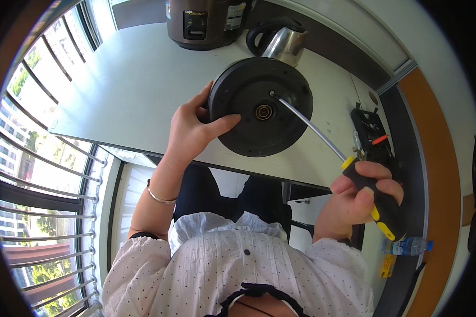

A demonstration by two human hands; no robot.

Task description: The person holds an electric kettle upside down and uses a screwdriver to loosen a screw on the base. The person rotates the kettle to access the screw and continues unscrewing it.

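My left hand (pixel 195 124) grips a round black kettle base (pixel 248 134) at its left edge, thumb on the face and fingers behind. The base is tilted up toward me, with a ringed brass-coloured connector at its centre. In my right hand (pixel 367 193) is a screwdriver (pixel 320 134) with a black and yellow handle and a long metal shaft. Its tip is at a small screw spot above the connector. Directly behind the base is a silver kettle (pixel 285 45) with a black handle; I cannot tell whether the two are joined.
A brown cooker (pixel 209 24) stands at the back of the white table (pixel 127 79). On the right lies a black tool case (pixel 373 124) with a red-handled tool (pixel 380 139). A plastic bottle (pixel 407 246) lies at the lower right. Barred windows (pixel 45 174) line the left.
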